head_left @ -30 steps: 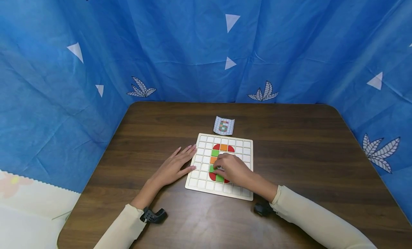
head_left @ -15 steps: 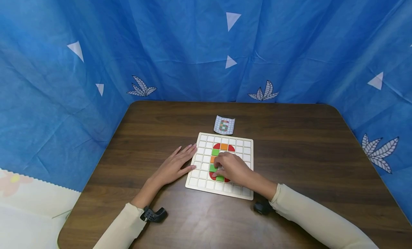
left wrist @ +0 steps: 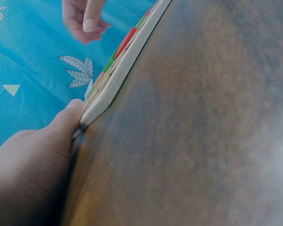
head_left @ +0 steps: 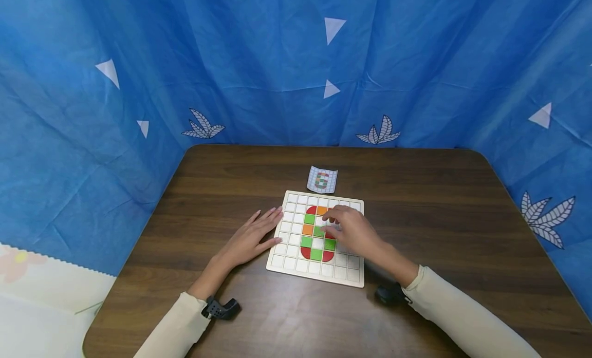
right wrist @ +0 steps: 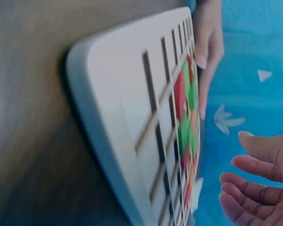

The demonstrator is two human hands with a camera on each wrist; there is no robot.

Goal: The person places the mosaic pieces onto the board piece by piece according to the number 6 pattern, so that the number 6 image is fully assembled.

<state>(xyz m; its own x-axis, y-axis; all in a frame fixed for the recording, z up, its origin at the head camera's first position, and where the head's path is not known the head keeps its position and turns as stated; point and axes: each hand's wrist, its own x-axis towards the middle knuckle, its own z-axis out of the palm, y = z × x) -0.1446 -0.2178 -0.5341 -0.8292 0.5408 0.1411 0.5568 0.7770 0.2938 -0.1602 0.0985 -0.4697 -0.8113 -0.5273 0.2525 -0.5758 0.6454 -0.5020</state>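
Note:
A white grid board [head_left: 296, 266] lies on the table, with red, green and orange tiles set in its squares in the shape of a 6. My left hand [head_left: 253, 239] rests flat at the board's left edge, fingers spread and fingertips touching the rim. In the left wrist view its thumb [left wrist: 66, 117] lies along the board's side. Above the board's upper right part hovers my right hand [head_left: 353, 229], fingers loosely bent and thumb apart. The right wrist view shows this right hand [right wrist: 262, 181] with nothing between its fingers. It hides some squares on the head view's right side.
Just beyond the board lies a small paper card [head_left: 322, 180] printed with a coloured 6 on a grid. The brown wooden table [head_left: 416, 193] extends around the board, and a blue curtain [head_left: 277, 65] hangs behind it.
My right hand has lifted off the lower tiles and moved up and right, its fingers loosening. A green tile in the middle row and the lower tiles now show. The left hand stays put.

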